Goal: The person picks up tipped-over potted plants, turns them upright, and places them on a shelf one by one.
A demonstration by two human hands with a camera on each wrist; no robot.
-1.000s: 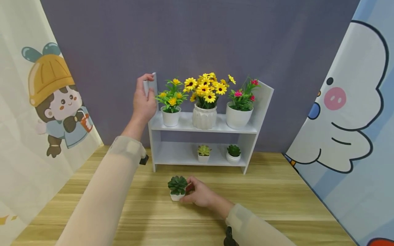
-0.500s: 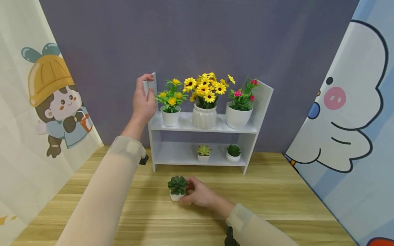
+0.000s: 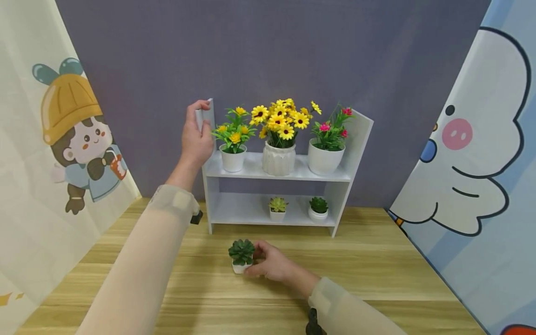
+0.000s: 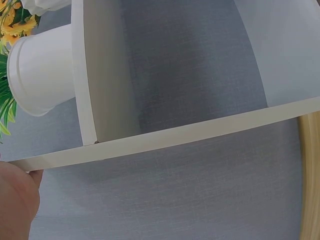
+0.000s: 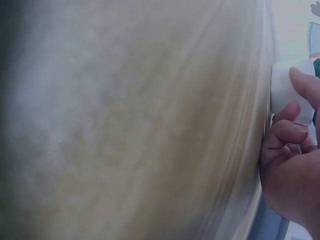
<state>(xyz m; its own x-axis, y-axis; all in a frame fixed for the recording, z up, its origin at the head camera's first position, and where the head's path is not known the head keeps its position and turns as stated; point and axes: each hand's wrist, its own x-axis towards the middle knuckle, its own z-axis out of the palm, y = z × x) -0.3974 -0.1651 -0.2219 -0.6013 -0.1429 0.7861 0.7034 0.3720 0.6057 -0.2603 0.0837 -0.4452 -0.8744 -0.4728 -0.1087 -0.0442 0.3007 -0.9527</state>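
Note:
My left hand (image 3: 197, 137) grips the upper left side panel of a white two-tier shelf (image 3: 276, 223); the left wrist view shows the thumb side of that hand (image 4: 17, 200) at the panel's edge. On the wooden table in front of the shelf stands a dark green succulent (image 3: 241, 252) in a small white pot (image 3: 240, 268). My right hand (image 3: 272, 264) holds this pot from its right side, thumb at the front and fingers behind. In the right wrist view the thumb and curled fingers lie against the white pot (image 5: 285, 90).
The top tier carries a yellow-flowered plant (image 3: 233, 139), a vase of yellow daisies (image 3: 278, 158) and a pink-flowered plant (image 3: 326, 153). Below sit a light green succulent (image 3: 278, 209) and a dark green one (image 3: 318, 208) in white pots. A grey curtain (image 3: 268, 51) hangs behind.

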